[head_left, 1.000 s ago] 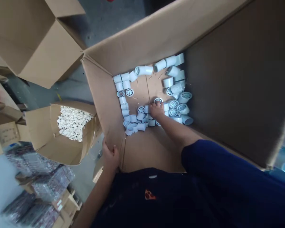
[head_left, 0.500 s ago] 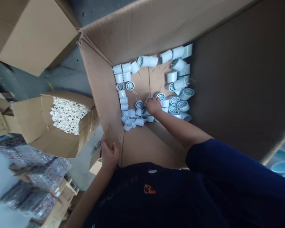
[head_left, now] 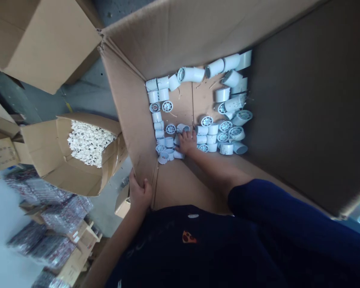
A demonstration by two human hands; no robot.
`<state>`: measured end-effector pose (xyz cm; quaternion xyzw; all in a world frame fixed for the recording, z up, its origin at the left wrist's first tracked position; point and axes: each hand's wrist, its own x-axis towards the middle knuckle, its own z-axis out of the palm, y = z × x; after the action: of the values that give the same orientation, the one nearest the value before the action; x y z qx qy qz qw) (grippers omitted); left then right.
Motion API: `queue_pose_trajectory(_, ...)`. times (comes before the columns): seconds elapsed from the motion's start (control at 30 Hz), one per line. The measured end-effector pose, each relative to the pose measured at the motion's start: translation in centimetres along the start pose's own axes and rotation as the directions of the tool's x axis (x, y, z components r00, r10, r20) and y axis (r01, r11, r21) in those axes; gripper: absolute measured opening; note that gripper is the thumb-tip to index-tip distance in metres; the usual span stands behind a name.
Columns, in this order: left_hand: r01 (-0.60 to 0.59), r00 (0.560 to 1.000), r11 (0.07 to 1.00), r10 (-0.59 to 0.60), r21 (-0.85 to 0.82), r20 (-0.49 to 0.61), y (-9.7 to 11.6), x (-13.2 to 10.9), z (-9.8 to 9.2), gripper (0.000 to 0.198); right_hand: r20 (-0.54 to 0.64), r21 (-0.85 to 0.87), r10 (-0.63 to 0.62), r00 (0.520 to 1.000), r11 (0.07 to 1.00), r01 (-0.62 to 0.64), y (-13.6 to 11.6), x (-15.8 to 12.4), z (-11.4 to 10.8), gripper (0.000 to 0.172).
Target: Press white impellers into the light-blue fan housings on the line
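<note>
My left hand (head_left: 140, 195) is closed over the near-left wall of a large cardboard box (head_left: 187, 188), its thumb on the inner side. Deep inside the box my right hand (head_left: 186, 142) reaches down among short white plastic cylinders. Its fingers curl round one white plastic cylinder (head_left: 177, 139), which they partly cover. Just beyond the fingertips lies another white cylinder (head_left: 183, 127). Left of it, a cylinder (head_left: 171, 128) shows its spoked end. Several more cylinders (head_left: 211, 139) sit close together to the right of the hand.
Rows of white cylinders (head_left: 195, 74) line the box floor along its far wall and both sides. To the left stands an open carton (head_left: 69, 182) holding many small white parts (head_left: 90, 143). Film-wrapped stacks (head_left: 52, 240) are at lower left, another cardboard box (head_left: 45, 40) at upper left.
My right hand has shifted down and slightly left among the cylinders, uncovering a cylinder near its earlier place. The left hand keeps its hold on the box wall. The view has moved slightly.
</note>
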<state>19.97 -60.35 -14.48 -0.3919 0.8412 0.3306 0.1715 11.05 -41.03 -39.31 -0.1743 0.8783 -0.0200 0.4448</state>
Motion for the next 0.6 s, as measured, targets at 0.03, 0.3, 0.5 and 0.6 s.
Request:
queue_pose_trajectory(0.03, 0.003, 1.000, 1.000, -0.003, -0.002, 0.002, 0.0, 0.0, 0.0, 0.066, 0.002, -0.004, -0.006, 1.000, 1.000, 0.006, -0.5, 0.2, 0.3, 0.072)
queue_pose_trajectory(0.3, -0.030, 1.000, 0.999, 0.030, 0.027, -0.002, 0.4, 0.2, 0.0, 0.061, -0.020, -0.044, -0.158, 0.987, 0.987, 0.157, 0.7, 1.7, -0.9, 0.055)
queue_pose_trajectory(0.5, -0.010, 1.000, 1.000, 0.010, -0.011, 0.009, 0.3, 0.1, 0.0, 0.063, -0.022, -0.069, -0.213, 0.977, 0.975, 0.212, 0.9, 1.4, -0.6, 0.052)
queue_pose_trajectory(0.6, -0.013, 1.000, 1.000, 0.013, -0.006, 0.011, 0.2, 0.1, 0.0, 0.065, -0.041, -0.046, -0.209, 0.977, 0.977, 0.207, 0.6, 1.4, -1.0, 0.046)
